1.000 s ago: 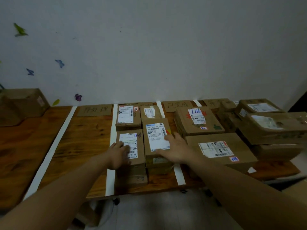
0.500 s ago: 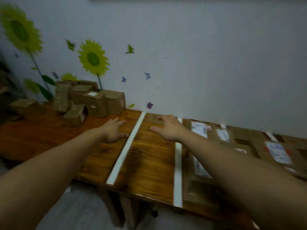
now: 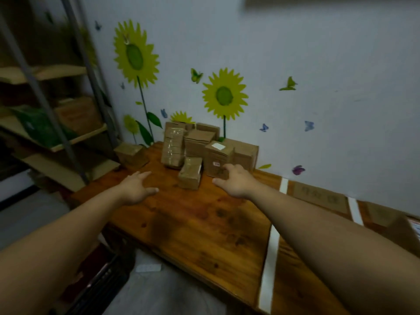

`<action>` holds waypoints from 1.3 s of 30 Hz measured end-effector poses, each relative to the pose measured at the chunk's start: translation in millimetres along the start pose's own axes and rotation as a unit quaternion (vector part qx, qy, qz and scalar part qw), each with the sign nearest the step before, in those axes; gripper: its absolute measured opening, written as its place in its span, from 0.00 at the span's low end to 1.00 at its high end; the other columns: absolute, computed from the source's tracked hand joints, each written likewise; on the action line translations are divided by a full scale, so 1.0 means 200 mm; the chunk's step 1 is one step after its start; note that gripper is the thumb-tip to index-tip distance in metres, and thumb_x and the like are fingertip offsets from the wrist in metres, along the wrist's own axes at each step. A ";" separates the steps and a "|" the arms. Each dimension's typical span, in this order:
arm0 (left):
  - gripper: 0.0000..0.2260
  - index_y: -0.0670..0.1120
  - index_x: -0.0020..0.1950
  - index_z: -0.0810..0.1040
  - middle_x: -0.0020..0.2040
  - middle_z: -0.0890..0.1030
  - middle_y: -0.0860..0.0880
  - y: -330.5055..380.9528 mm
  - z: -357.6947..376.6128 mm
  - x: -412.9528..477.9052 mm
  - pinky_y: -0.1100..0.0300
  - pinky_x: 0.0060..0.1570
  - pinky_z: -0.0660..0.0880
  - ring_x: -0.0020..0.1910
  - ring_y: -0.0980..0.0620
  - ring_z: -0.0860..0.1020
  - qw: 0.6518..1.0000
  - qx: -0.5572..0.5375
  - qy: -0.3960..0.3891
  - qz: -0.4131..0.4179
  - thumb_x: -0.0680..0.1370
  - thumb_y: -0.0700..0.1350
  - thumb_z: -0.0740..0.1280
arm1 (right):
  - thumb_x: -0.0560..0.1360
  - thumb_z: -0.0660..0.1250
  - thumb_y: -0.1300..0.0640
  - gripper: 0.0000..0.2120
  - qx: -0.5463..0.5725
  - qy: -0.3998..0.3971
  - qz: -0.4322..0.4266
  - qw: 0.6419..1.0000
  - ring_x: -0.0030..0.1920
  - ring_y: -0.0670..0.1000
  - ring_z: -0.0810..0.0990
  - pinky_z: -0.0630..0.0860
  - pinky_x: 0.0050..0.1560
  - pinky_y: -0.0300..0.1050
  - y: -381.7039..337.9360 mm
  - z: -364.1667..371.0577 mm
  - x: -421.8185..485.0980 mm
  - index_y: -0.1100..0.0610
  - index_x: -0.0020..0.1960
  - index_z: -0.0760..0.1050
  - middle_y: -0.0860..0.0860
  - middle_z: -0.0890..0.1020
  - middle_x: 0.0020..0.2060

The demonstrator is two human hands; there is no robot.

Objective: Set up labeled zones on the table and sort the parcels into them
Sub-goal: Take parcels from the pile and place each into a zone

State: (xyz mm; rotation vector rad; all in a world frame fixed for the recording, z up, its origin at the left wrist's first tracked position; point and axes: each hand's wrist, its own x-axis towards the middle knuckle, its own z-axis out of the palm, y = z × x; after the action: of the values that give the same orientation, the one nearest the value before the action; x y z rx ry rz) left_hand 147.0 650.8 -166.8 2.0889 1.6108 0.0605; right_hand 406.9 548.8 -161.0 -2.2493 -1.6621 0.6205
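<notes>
**Both hands out toward the unsorted pile**

The right hand [image 3: 236,181] reaches out low over the wooden table [image 3: 193,228], fingers loosely spread and holding nothing. Its fingertips [image 3: 227,170] overlap the lower front of a carton with a white label [image 3: 217,158], but the blur hides whether they touch it. The left hand [image 3: 137,188] hovers at nine o'clock from the right, spread wide and palm down, also holding nothing.

At eleven o'clock from the right hand, a small taped parcel [image 3: 191,172] stands just in front of the pile of parcels [image 3: 197,142]. The pile sits against the wall at twelve o'clock. A lone parcel [image 3: 131,154] sits at the table's far corner, at twelve o'clock from the left hand.

At four o'clock from the right hand, white tape strips [image 3: 270,264] cross the tabletop. Between two of them a cardboard zone sign [image 3: 318,196] lies flat, its writing unreadable. Sunflower stickers [image 3: 223,95] dress the wall, and a shelf rack [image 3: 68,137] stands at nine o'clock.
</notes>
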 end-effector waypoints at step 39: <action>0.42 0.57 0.75 0.54 0.73 0.64 0.43 -1.45 -0.44 2.81 0.40 0.59 0.73 0.66 0.37 0.69 0.955 -0.251 -0.147 -0.052 0.67 0.64 0.69 | 0.79 0.64 0.55 0.24 0.407 -0.077 0.157 0.896 0.60 0.50 0.73 0.69 0.49 0.35 -1.46 1.09 2.40 0.54 0.73 0.61 0.53 0.71 0.65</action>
State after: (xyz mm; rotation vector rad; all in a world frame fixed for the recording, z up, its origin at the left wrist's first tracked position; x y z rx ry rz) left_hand 27.2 1249.8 -353.8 1.5409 1.3507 0.1060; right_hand 174.7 1086.4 -300.3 -1.8397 -0.8142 1.3086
